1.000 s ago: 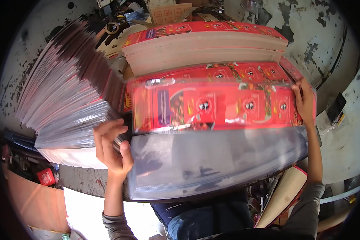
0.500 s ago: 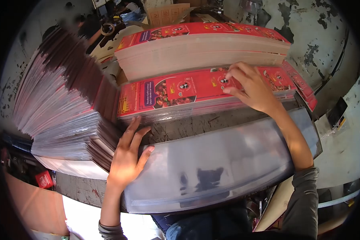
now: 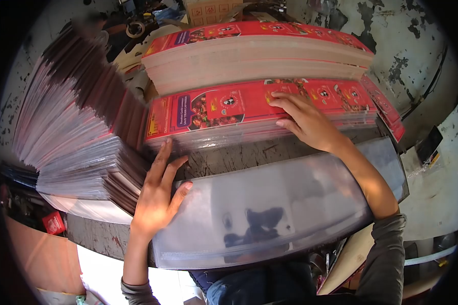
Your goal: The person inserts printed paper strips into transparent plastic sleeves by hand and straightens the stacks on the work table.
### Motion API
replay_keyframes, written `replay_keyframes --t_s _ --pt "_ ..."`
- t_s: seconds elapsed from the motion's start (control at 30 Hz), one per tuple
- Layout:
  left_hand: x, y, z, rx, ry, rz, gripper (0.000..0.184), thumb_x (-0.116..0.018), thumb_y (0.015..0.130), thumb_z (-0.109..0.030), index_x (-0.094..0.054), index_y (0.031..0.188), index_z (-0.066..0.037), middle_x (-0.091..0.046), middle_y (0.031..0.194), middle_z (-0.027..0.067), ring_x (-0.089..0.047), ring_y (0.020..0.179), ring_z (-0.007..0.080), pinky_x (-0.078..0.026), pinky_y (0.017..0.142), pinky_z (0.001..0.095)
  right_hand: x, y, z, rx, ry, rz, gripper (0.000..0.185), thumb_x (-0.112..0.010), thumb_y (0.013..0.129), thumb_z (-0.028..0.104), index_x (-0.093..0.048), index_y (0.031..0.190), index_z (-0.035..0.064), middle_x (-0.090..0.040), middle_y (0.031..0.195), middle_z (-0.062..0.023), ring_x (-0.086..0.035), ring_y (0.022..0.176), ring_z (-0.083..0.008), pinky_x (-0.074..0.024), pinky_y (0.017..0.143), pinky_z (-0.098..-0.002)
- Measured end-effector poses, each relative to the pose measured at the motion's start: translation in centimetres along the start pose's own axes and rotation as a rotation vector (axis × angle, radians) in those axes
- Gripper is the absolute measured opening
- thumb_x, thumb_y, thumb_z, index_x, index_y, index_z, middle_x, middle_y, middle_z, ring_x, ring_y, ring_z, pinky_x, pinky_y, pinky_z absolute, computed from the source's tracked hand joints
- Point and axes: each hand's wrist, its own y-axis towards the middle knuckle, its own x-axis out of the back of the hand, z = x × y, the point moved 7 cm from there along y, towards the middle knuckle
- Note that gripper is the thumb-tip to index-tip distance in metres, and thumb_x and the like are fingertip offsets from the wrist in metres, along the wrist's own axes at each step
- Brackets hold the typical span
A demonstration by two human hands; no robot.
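Note:
Long red printed sheets [image 3: 254, 109] lie in a stack across the middle of the table. My right hand [image 3: 305, 119] is over that stack, its fingertips at the printed face and its thumb near the front edge, spaced apart with nothing visible between them. In front lies a stack of clear plastic sleeves [image 3: 269, 203], glossy and reflecting a dark shape. My left hand [image 3: 158, 198] rests at the left end of the sleeves with its fingers spread. Its fingertips reach the near left corner of the red stack. Whether they press on it, I cannot tell.
A taller stack of red printed sheets [image 3: 259, 56] stands behind. At left rises a high, leaning pile of sleeved sheets [image 3: 81, 122]. Loose red sheets [image 3: 384, 109] hang at the right end. A tape roll [image 3: 135, 29] and a cardboard box [image 3: 211, 12] are at the back.
My right hand has come down and slightly left, from raised with curled fingers to lower over the red stack. My left hand keeps its place by the corner. The view has shifted slightly.

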Motion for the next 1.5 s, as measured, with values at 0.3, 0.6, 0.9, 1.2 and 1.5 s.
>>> replay_keyframes --t_s 0.3,0.6,0.9,1.2,1.5 --pt "1.4 -1.1 -3.9 -0.493 0.115 -0.224 0.014 -0.067 0.072 -0.017 -0.065 0.081 -0.006 -0.062 0.087 0.0036 -0.059 0.078 0.0174 -0.047 0.064 0.0284 3.9 1.4 -0.4 0.041 -0.157 -0.272 0.036 -0.058 0.083 0.027 -0.051 0.111 0.0051 -0.043 0.127 -0.0102 -0.045 0.111 -0.033 -0.0354 0.094 -0.0437" --pt "1.8 -1.7 -3.8 -0.561 0.156 -0.281 0.015 -0.067 0.072 -0.017 -0.057 0.064 -0.009 -0.059 0.067 0.0001 -0.057 0.06 0.0141 -0.044 0.049 0.0267 6.6 8.9 -4.6 0.109 -0.494 -0.445 0.027 -0.054 0.085 0.013 -0.051 0.109 0.0013 -0.05 0.121 -0.0157 -0.05 0.108 -0.0325 -0.0396 0.09 -0.0422" --pt "2.1 -1.7 -3.9 -0.55 0.177 -0.296 0.017 -0.067 0.073 -0.015 -0.055 0.061 -0.01 -0.057 0.064 -0.0015 -0.056 0.058 0.013 -0.043 0.048 0.0248 7.1 9.1 -5.8 -0.012 -0.238 -0.472 0.025 -0.06 0.08 0.015 -0.053 0.1 0.0018 -0.061 0.101 -0.013 -0.055 0.096 -0.0308 -0.0439 0.08 -0.04" --pt "2.1 -1.7 -3.8 -0.553 0.195 -0.304 0.018 -0.066 0.073 -0.014 -0.054 0.06 -0.01 -0.056 0.061 -0.0015 -0.055 0.054 0.0133 -0.042 0.046 0.025 7.4 8.5 -4.7 0.028 -0.332 -0.654 0.023 -0.066 0.072 0.012 -0.051 0.09 0.0056 -0.056 0.086 -0.0065 -0.053 0.085 -0.0258 -0.0404 0.072 -0.039" --pt "1.8 -1.6 -3.6 -0.544 0.166 -0.302 0.018 -0.065 0.074 -0.013 -0.054 0.06 -0.01 -0.055 0.061 -0.0008 -0.054 0.054 0.0142 -0.042 0.046 0.0261 7.2 8.9 -5.9 0.221 -0.287 -0.628 0.022 -0.063 0.075 0.015 -0.056 0.094 0.0053 -0.059 0.094 -0.0072 -0.056 0.09 -0.0272 -0.0423 0.071 -0.0381"
